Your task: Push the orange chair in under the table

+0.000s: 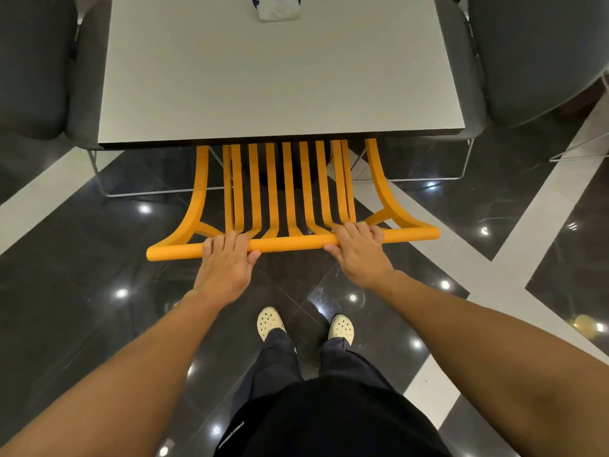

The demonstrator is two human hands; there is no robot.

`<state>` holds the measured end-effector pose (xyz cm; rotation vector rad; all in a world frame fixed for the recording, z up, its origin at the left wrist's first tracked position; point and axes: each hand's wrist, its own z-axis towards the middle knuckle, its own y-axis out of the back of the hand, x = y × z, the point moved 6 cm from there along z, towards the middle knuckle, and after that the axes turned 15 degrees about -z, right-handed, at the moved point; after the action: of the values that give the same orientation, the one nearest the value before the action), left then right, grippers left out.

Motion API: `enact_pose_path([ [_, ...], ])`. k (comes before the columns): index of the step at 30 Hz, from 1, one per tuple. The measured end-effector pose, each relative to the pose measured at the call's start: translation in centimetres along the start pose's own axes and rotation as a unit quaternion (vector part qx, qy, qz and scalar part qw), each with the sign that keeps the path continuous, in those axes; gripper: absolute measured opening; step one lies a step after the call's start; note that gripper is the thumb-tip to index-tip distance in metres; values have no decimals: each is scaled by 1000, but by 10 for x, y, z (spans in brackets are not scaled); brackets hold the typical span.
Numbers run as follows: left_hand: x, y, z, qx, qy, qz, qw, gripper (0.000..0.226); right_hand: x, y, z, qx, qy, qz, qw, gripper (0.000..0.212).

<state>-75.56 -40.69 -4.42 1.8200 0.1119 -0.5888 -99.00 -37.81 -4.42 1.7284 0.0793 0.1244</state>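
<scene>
The orange chair [290, 192] has a slatted back and a round top rail that runs across the middle of the view. Its seat is hidden beneath the pale grey table [280, 80], whose dark near edge crosses above the slats. My left hand [227, 262] is wrapped over the rail left of centre. My right hand [359, 252] grips the same rail right of centre, fingers curled over the far side.
Grey upholstered chairs stand at the table's left [36, 67] and right [534, 54], with thin metal legs [428, 179] on the floor. A folded white item [278, 9] lies at the table's far edge. The glossy dark floor has white stripes. My feet [304, 326] stand behind the chair.
</scene>
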Motion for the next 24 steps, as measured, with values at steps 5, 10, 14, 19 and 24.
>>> enact_pose_path([
  [5, -3, 1, -1, -1, -2, 2, 1000, 29, -4, 0, 0, 8, 15, 28, 999, 35],
  [10, -5, 2, 0, -4, -9, -9, 1000, 28, -7, 0, 0, 19, 16, 25, 999, 36],
  [14, -6, 1, -1, -7, -8, -5, 1000, 29, -7, -1, 0, 31, 14, 30, 999, 36],
  [19, -8, 2, -1, -5, -3, -5, 1000, 29, -6, 1, 0, 28, 10, 26, 999, 37],
  [24, -4, 2, -2, 2, -16, -15, 1000, 31, -3, 1, -1, 32, 20, 13, 999, 45],
])
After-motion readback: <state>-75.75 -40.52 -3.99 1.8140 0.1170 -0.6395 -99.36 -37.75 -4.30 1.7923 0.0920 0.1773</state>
